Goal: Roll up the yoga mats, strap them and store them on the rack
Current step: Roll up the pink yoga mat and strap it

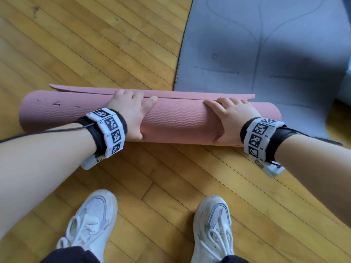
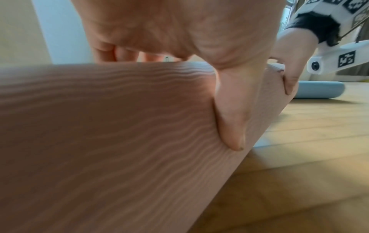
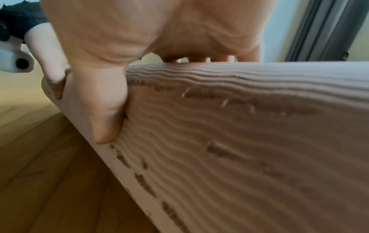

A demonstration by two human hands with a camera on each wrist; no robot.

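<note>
Both hands, left and right, curled over pink mat roll on floor, last flap unrolled. Likely fault: uneven pressure, telescoped ends.

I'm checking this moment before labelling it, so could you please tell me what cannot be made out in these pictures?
- Strap and rack: in no view.
- Left hand fingertips: head view, hidden beyond the pink mat roll's top.
- Right hand fingertips: right wrist view, hidden by the roll.
- Grey mat: head view, cut off by the top and right edges.
- Pink mat's ends: wrist views, out of frame.
</note>
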